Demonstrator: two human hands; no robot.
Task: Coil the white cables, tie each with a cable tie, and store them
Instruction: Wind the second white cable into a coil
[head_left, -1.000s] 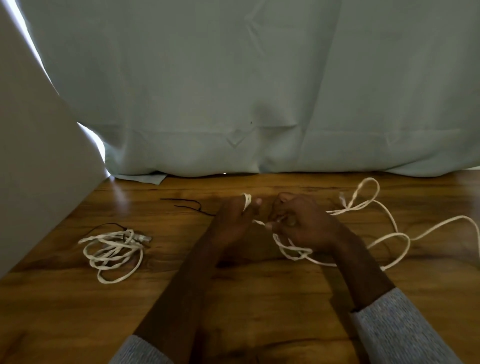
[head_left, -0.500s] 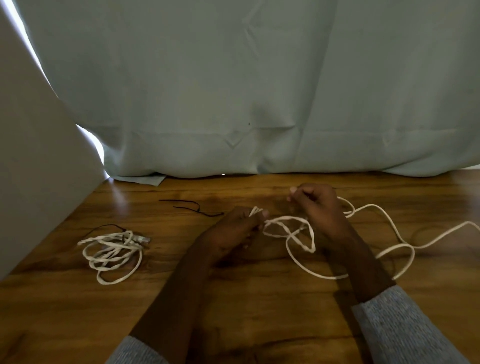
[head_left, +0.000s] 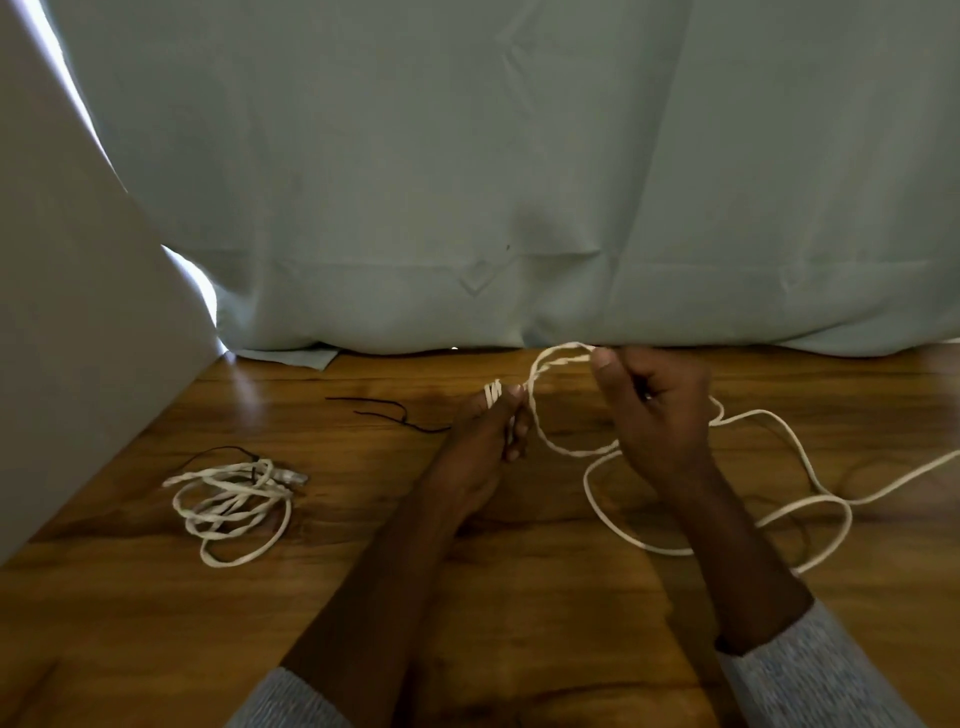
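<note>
Pinched in the left hand (head_left: 483, 441) as a small bundle of turns and drawn out by the gripping right hand (head_left: 657, 410), the white cable (head_left: 571, 451) – its slack trailing right across the wooden table (head_left: 519, 597) – could be snagged by its crossed loops, and the turns pulled loose.

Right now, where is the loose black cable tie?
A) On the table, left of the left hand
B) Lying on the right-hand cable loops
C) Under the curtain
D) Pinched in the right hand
A: the black cable tie lies on the wooden table, just left of the left hand, which pinches the white cable.
</note>
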